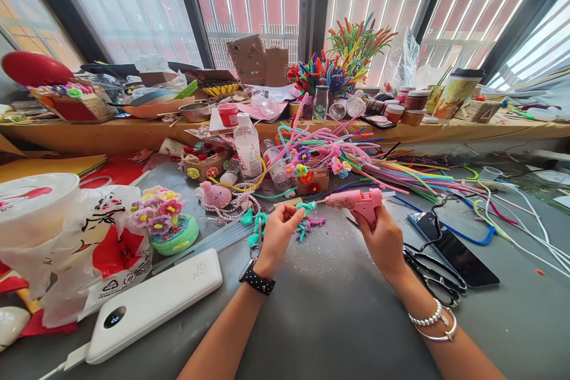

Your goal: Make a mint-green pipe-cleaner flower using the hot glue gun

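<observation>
In my right hand [383, 243] is a pink glue gun [356, 202], gripped by its handle with the nozzle pointing left. My left hand [281, 234] pinches a small teal fuzzy pipe-cleaner piece [307, 208], and the nozzle tip is at or very near it; I cannot tell if they touch. Just behind the left fingers lie purple and pink fuzzy pieces [310, 225] on the grey table. Scissors [257, 243] rest beside the left wrist, partly hidden by it, next to more teal fuzzy pieces [248, 217].
A white power bank [155, 303] and a green pot of fuzzy flowers [176, 237] stand left. Right are a black phone [463, 255] and black-handled scissors [434, 279]. Behind lies a heap of pipe cleaners [356, 154], with a clear bottle [247, 148] beside it.
</observation>
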Demonstrator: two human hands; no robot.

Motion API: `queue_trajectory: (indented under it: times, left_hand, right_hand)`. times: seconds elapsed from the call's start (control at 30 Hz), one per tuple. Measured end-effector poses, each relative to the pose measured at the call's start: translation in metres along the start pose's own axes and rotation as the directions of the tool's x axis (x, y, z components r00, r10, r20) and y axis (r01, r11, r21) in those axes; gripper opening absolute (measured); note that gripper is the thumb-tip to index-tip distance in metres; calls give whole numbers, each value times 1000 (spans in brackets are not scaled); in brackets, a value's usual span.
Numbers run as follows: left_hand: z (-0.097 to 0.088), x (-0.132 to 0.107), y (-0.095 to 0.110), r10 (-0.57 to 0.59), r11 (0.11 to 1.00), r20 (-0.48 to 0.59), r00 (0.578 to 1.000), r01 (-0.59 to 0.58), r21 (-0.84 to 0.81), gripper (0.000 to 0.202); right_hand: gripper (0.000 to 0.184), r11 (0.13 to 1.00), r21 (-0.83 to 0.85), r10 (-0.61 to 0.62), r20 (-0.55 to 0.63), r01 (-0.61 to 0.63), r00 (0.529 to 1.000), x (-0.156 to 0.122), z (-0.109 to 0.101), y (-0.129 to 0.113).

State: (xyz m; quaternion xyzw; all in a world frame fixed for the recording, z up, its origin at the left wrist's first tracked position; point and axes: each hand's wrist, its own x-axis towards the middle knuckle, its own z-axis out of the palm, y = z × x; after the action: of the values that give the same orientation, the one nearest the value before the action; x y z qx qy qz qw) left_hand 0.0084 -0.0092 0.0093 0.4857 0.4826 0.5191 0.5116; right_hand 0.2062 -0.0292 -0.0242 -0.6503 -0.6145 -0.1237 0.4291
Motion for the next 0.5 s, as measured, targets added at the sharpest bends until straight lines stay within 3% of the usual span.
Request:
queue_trajectory:
  times: [0.17, 0.4, 0.5]
  left_hand:
    - [0, -1, 4, -26, 999, 2, 1000, 26, -45, 24]
    - [0, 1, 3, -60, 994, 0, 998, 60, -92, 26]
    - [0, 0, 2, -68, 994, -5, 998, 67, -89, 28]
  right_hand:
    - [40, 1000, -22, 16, 32, -15, 999, 1, 0, 1]
    - [53, 973, 97, 198, 98, -207, 975, 8, -5, -3]
    - [49, 969, 135, 195, 107, -209, 975, 8, -8, -6]
